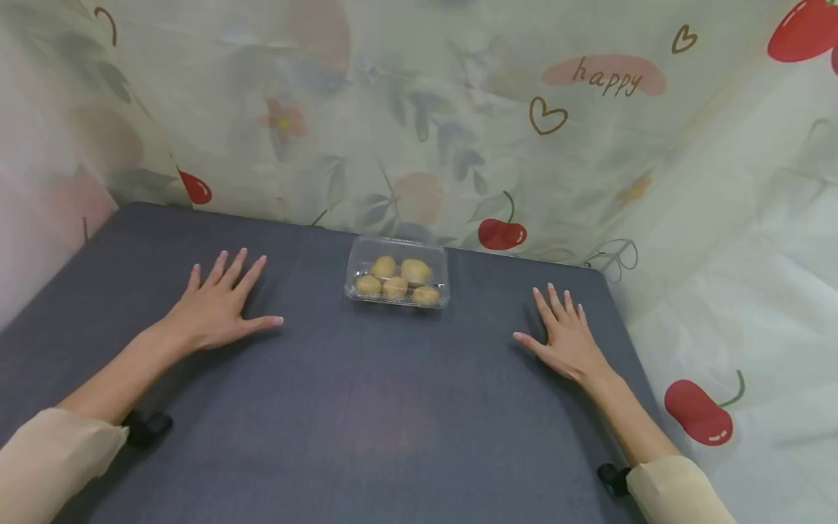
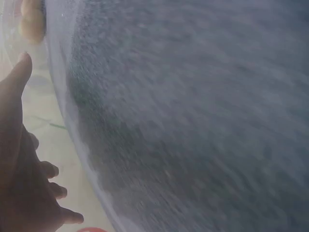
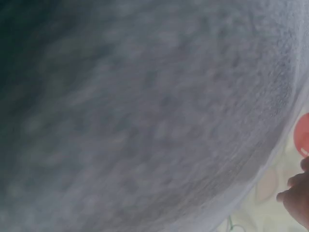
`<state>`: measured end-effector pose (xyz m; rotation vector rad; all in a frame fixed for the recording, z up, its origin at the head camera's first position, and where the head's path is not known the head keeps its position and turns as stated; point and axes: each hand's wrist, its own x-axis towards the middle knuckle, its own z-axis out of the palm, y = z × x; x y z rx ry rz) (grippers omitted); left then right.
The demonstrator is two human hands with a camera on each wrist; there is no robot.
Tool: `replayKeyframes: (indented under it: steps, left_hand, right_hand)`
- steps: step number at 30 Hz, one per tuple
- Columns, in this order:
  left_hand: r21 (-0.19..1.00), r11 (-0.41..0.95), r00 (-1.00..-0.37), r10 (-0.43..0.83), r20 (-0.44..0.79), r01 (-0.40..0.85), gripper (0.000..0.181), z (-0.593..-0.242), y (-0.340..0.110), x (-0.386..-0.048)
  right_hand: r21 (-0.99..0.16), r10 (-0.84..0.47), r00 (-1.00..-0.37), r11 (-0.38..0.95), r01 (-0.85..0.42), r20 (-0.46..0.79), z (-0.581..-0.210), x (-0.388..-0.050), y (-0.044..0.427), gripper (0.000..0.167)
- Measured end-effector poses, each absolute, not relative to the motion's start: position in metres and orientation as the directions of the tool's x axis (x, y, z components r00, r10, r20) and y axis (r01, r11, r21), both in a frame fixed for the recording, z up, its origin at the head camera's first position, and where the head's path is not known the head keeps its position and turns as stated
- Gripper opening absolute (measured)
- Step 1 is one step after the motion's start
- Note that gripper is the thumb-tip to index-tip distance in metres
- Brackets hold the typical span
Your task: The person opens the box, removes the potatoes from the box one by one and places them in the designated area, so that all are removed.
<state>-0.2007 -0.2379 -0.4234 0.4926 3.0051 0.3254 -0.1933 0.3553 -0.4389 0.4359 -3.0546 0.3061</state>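
Observation:
Near the table's back edge stands a clear plastic box (image 1: 356, 266) with several round, yellowish-brown items (image 1: 396, 287) in it that look like small potatoes. To its left my left hand (image 1: 212, 309) is spread over the table, palm down, fingers straight and thumb pointing toward the box. My right hand (image 1: 568, 340) lies to the right of the box in the same way, fingers spread. Neither hand touches the box or holds anything. In the left wrist view the left hand (image 2: 24, 164) shows at the left edge, and some of the round items (image 2: 33, 24) appear above its thumb.
The dark grey-blue table (image 1: 366, 407) reaches back to a patterned curtain (image 1: 406, 131) with cherries, leaves and the word "happy". Fabric also hangs along the left and right sides. A small black device (image 1: 149, 428) sits at the left wrist, another (image 1: 614, 480) at the right.

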Motion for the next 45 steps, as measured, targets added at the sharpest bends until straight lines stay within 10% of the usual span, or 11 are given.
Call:
replayKeyframes:
  steps: [32,45]
  left_hand:
    - [0.277,0.884,-0.908,0.411,-0.078,0.376,0.114,-0.421,-0.174,-0.226]
    - [0.346,0.831,-0.881,0.472,-0.025,0.435,0.107,-0.430,-0.158,-0.238]
  right_hand:
    - [-0.178,-0.410,-0.900,0.884,-0.432,0.150,-0.423,-0.205,0.298,0.090]
    - [-0.445,-0.441,-0.885,0.769,-0.459,0.150,-0.419,-0.207,0.274,0.086]
